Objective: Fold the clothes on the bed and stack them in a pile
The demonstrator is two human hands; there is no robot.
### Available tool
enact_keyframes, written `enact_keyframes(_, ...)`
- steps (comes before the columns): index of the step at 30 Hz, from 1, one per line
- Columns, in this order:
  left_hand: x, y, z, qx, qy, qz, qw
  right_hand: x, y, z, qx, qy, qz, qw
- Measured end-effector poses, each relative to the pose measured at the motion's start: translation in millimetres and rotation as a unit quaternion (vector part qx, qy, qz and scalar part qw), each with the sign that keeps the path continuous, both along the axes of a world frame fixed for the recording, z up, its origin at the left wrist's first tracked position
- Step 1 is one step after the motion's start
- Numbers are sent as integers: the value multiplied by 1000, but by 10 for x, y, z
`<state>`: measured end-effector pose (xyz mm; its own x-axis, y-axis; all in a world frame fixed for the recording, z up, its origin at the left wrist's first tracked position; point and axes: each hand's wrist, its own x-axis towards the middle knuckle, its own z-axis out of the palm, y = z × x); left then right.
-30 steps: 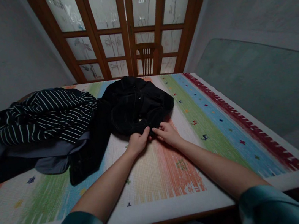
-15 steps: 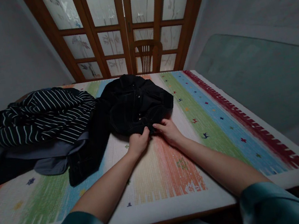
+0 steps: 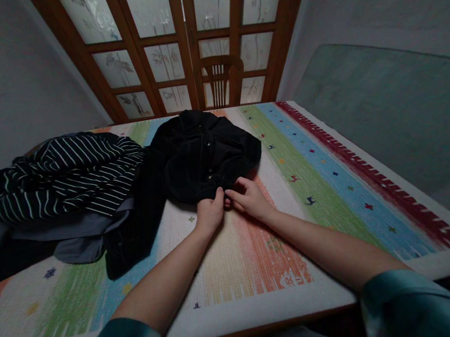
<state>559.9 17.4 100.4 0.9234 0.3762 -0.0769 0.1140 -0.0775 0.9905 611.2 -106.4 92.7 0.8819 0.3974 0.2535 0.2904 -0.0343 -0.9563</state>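
A black jacket [image 3: 189, 163] with pale stitching and metal buttons lies bunched on the table in front of me. One sleeve [image 3: 128, 246] stretches out to the left. Both my hands are at the jacket's near edge, almost touching each other. My left hand [image 3: 210, 214] pinches that edge between thumb and fingers. Beside it, my right hand [image 3: 252, 198] is closed with its fingertips on the same edge. Exactly which part of the cloth sits between the fingers is hidden.
A heap of clothes lies on the left: a black-and-white striped garment [image 3: 64, 173] over a grey one [image 3: 78, 249]. A colourful striped cloth [image 3: 347, 216] covers the table. Behind the table stand a wooden chair [image 3: 218, 79] and glass-paned doors [image 3: 165, 63].
My right hand has shifted slightly left, closer to my left hand, with its fingers more bent. The jacket lies nearly as before.
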Motion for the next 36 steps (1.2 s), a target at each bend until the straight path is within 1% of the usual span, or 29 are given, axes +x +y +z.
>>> enact_keyframes(3,-1,3,53,-7,25,-13,1000,-26,-1,9,-31,-48,-20,998)
enact_keyframes(6,-4,18,82,-27,42,-7,999,-28,-11,29,-47,-67,-26,996)
enact_keyframes(9,-9,53,67,-42,44,-18,998,-11,-17,44,-32,-63,-13,997)
enact_keyframes(13,-3,100,3,-31,31,-65,997,14,-15,32,8,-19,16,1000)
enact_keyframes(15,7,112,-29,-8,33,-93,995,21,-12,20,29,23,35,999)
enact_keyframes(17,17,121,-50,33,41,-109,993,24,-11,15,47,49,42,997)
enact_keyframes(21,3,122,-43,170,10,-104,980,33,-6,26,100,90,39,990)
enact_keyframes(22,-16,110,-26,204,-6,-112,973,37,-4,30,113,113,45,986)
enact_keyframes(23,-44,90,-3,243,-23,-135,960,43,-3,34,121,133,50,982)
enact_keyframes(24,-80,61,26,288,-38,-172,941,49,-2,35,125,147,52,980)
enact_keyframes(25,-122,25,58,338,-58,-215,914,58,-2,35,123,151,50,980)
enact_keyframes(26,-166,-15,89,390,-88,-253,881,67,-4,33,116,144,43,982)
enact_keyframes(27,-208,-54,118,435,-128,-273,848,77,-9,28,106,128,33,986)
enact_keyframes(28,-241,-85,141,466,-174,-271,824,86,-15,21,92,102,20,990)
enact_keyframes(29,-261,-104,157,486,-224,-243,809,92,-24,14,73,69,5,995)
enact_keyframes(31,-254,-92,165,503,-299,-142,798,95,-45,1,27,-18,-24,999)
enact_keyframes(33,-189,-14,148,511,-313,-56,798,87,-67,-3,-27,-116,-40,992)
enact_keyframes(34,-145,39,135,516,-304,-38,800,82,-77,-2,-54,-159,-41,985)
enact_keyframes(35,-101,94,121,520,-292,-41,802,80,-86,0,-77,-196,-38,977)
enact_keyframes(36,-61,145,107,524,-279,-59,803,81,-94,2,-96,-226,-35,969)
